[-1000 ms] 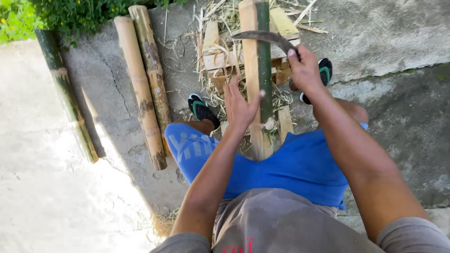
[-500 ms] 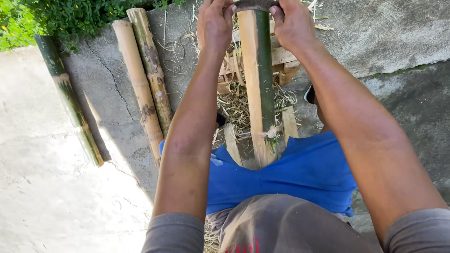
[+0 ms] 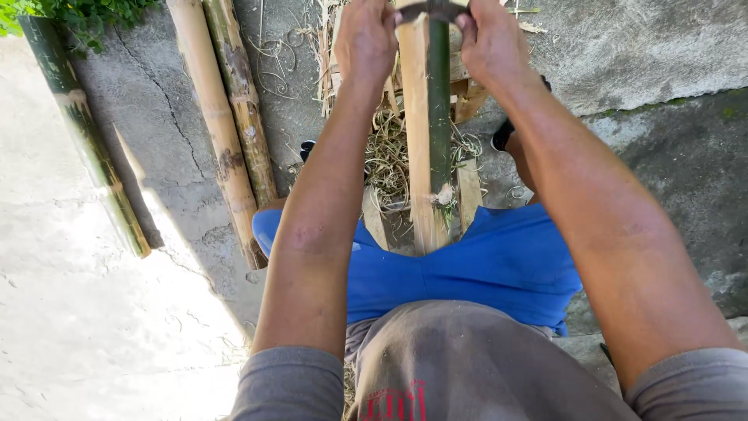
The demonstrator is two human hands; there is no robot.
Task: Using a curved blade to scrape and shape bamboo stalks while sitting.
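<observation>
A split bamboo piece [image 3: 431, 132], pale on the cut side and green on the other, stands upright between my knees. A dark curved blade [image 3: 430, 9] lies across its top end. My left hand [image 3: 365, 37] grips the blade's left end and my right hand [image 3: 488, 39] grips its right end, both fists closed. My blue shorts [image 3: 467, 269] and grey shirt fill the lower middle of the view.
Two pale bamboo poles [image 3: 226, 117] and one green pole [image 3: 82, 132] lie on the concrete at the left. Bamboo shavings and split strips [image 3: 386, 160] pile up around my feet. Green leaves [image 3: 70, 12] edge the top left corner.
One second ago my right hand held the blade above the bamboo and my left hand steadied the piece. Both hands then rose to the blade ends, on top of the bamboo.
</observation>
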